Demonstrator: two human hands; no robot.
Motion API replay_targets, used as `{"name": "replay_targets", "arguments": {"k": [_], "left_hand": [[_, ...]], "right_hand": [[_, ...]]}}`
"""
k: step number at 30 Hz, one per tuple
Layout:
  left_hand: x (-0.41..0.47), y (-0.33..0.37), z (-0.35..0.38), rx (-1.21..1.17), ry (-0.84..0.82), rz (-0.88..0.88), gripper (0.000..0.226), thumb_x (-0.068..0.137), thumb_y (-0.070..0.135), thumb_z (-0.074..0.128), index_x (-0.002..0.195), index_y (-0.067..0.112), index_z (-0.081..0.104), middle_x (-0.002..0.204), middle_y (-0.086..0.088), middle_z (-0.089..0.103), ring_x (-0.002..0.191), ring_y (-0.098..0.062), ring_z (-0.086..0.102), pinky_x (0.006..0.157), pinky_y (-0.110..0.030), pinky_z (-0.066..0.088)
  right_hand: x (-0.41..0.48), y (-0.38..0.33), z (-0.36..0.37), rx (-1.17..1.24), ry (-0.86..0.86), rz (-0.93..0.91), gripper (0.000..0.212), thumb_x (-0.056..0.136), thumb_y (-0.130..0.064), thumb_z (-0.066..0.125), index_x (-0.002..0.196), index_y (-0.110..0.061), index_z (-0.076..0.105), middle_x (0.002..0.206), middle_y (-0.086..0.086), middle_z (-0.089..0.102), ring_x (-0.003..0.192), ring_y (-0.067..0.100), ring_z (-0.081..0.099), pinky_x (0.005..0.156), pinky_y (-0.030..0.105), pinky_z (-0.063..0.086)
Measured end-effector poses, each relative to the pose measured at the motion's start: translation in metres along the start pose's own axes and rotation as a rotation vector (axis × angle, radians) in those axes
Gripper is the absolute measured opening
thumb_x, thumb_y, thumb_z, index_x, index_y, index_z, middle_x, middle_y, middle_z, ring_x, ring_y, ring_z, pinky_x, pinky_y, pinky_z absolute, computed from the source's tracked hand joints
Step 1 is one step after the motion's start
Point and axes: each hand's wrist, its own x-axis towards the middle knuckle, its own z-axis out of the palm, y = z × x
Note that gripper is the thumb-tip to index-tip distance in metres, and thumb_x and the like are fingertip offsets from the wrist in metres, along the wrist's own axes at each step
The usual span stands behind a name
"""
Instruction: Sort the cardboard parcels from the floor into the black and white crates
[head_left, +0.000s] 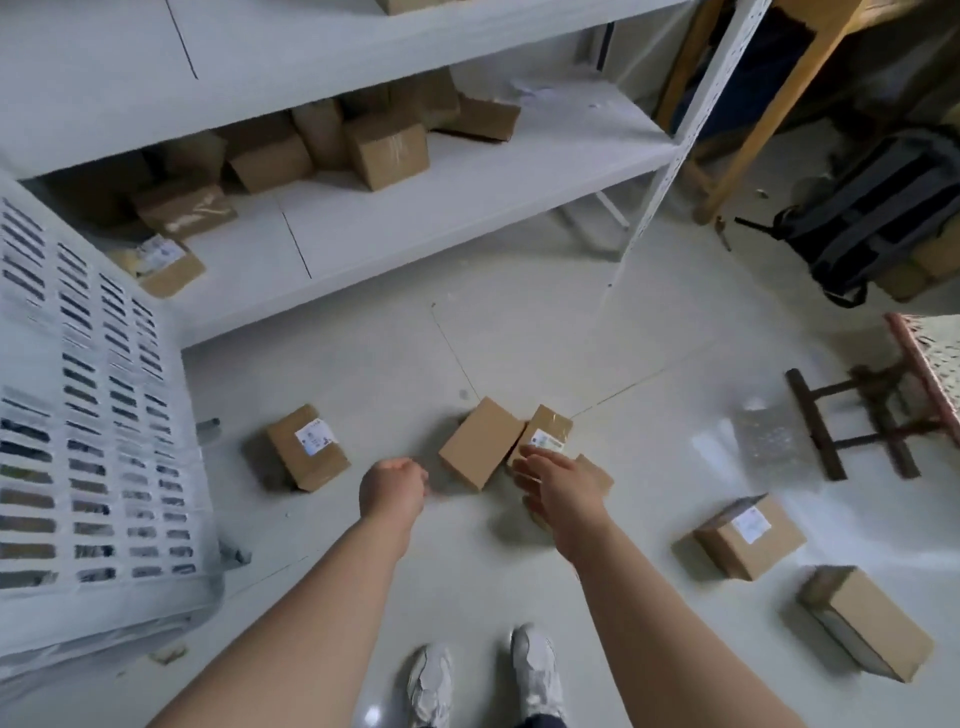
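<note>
Centre frame: right hand spread wide, fingers over labelled parcel; left hand fisted, empty, beside plain parcel.

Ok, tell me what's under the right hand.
The right hand covers a labelled parcel leaning on a plain parcel; another box's corner shows beneath, the rest hidden.

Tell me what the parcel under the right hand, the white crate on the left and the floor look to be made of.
Parcel under the right hand: plain brown cardboard, matte, with a shiny strip of clear tape and a white printed label.
White crate: probably moulded plastic, going by its rows of regular slots and smooth, even wall.
Floor: pale, smooth tile or similar; thin joint lines and glossy reflections show.
</note>
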Motion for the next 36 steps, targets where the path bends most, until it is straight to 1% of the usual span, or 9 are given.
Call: {"name": "replay_targets", "arguments": {"k": [4, 7, 9, 12, 17, 21, 26, 31, 36], "left_hand": [[0.096, -0.041, -0.004, -0.052, 0.170, -0.042, 0.027, 0.089, 0.005, 0.045, 0.067, 0.018, 0.051, 0.077, -0.008, 0.053, 0.077, -0.026, 0.044, 0.069, -0.030, 0.036], [0.159, -0.078, -0.011, -0.066, 0.269, -0.049, 0.015, 0.093, 0.007, 0.049, 0.098, 0.014, 0.061, 0.102, -0.011, 0.058, 0.087, -0.026, 0.046, 0.077, -0.029, 0.038], [0.200, -0.105, -0.016, -0.079, 0.348, -0.061, 0.027, 0.094, 0.010, 0.051, 0.119, 0.007, 0.062, 0.119, -0.013, 0.061, 0.090, -0.029, 0.053, 0.077, -0.029, 0.039], [0.259, -0.144, -0.025, -0.077, 0.450, -0.086, 0.028, 0.093, 0.019, 0.053, 0.116, 0.007, 0.064, 0.116, -0.017, 0.065, 0.081, -0.033, 0.055, 0.062, -0.028, 0.042], [0.345, -0.184, -0.037, -0.100, 0.536, -0.081, 0.034, 0.096, 0.014, 0.051, 0.127, 0.002, 0.055, 0.127, -0.019, 0.060, 0.113, -0.038, 0.057, 0.094, -0.040, 0.045], [0.396, -0.203, -0.045, -0.115, 0.525, -0.007, 0.053, 0.099, 0.016, 0.050, 0.149, 0.016, 0.035, 0.147, -0.006, 0.046, 0.127, -0.031, 0.050, 0.100, -0.034, 0.039], [0.452, -0.225, -0.059, -0.014, 0.481, 0.009, 0.050, 0.101, 0.023, 0.046, 0.149, 0.030, 0.036, 0.154, -0.004, 0.034, 0.126, -0.030, 0.050, 0.100, -0.034, 0.040], [0.484, -0.236, -0.065, 0.153, 0.395, 0.004, 0.047, 0.101, 0.033, 0.045, 0.147, 0.030, 0.038, 0.156, -0.004, 0.024, 0.126, -0.027, 0.047, 0.105, -0.035, 0.039], [0.487, -0.254, -0.060, 0.332, 0.441, 0.114, 0.025, 0.100, 0.034, 0.044, 0.113, 0.019, 0.059, 0.122, -0.007, 0.058, 0.102, -0.029, 0.056, 0.079, -0.030, 0.043]], "right_hand": [[0.083, 0.034, 0.045, -0.089, -0.124, -0.009, 0.024, 0.099, -0.012, 0.046, 0.113, -0.014, 0.066, 0.102, 0.003, 0.067, 0.089, 0.017, 0.061, 0.068, 0.025, 0.043], [0.144, 0.075, 0.075, -0.146, -0.183, -0.002, 0.026, 0.100, -0.014, 0.046, 0.116, -0.013, 0.066, 0.103, 0.002, 0.068, 0.089, 0.016, 0.059, 0.072, 0.027, 0.045], [0.182, 0.102, 0.095, -0.182, -0.224, -0.002, 0.028, 0.100, -0.014, 0.045, 0.120, -0.012, 0.066, 0.107, 0.003, 0.067, 0.091, 0.017, 0.058, 0.080, 0.032, 0.049], [0.236, 0.142, 0.128, -0.227, -0.270, -0.014, 0.029, 0.100, -0.012, 0.045, 0.121, -0.009, 0.065, 0.117, 0.010, 0.066, 0.100, 0.024, 0.061, 0.084, 0.034, 0.050], [0.316, 0.204, 0.186, -0.252, -0.362, -0.041, 0.027, 0.099, -0.012, 0.048, 0.119, -0.011, 0.066, 0.103, 0.004, 0.064, 0.093, 0.016, 0.056, 0.071, 0.021, 0.044], [0.367, 0.240, 0.231, -0.315, -0.427, -0.084, 0.031, 0.098, -0.014, 0.046, 0.123, -0.014, 0.065, 0.116, -0.002, 0.062, 0.110, 0.016, 0.056, 0.093, 0.027, 0.043], [0.397, 0.260, 0.273, -0.353, -0.519, -0.095, 0.035, 0.099, -0.013, 0.043, 0.130, -0.011, 0.061, 0.111, -0.001, 0.056, 0.103, 0.013, 0.050, 0.079, 0.018, 0.040], [0.409, 0.267, 0.293, -0.405, -0.571, -0.102, 0.041, 0.100, -0.015, 0.043, 0.140, -0.014, 0.052, 0.134, 0.001, 0.055, 0.119, 0.014, 0.049, 0.090, 0.021, 0.035], [0.425, 0.274, 0.293, -0.484, -0.581, -0.129, 0.048, 0.101, -0.015, 0.039, 0.149, -0.015, 0.038, 0.152, -0.002, 0.040, 0.139, 0.016, 0.037, 0.098, 0.020, 0.029]]}}
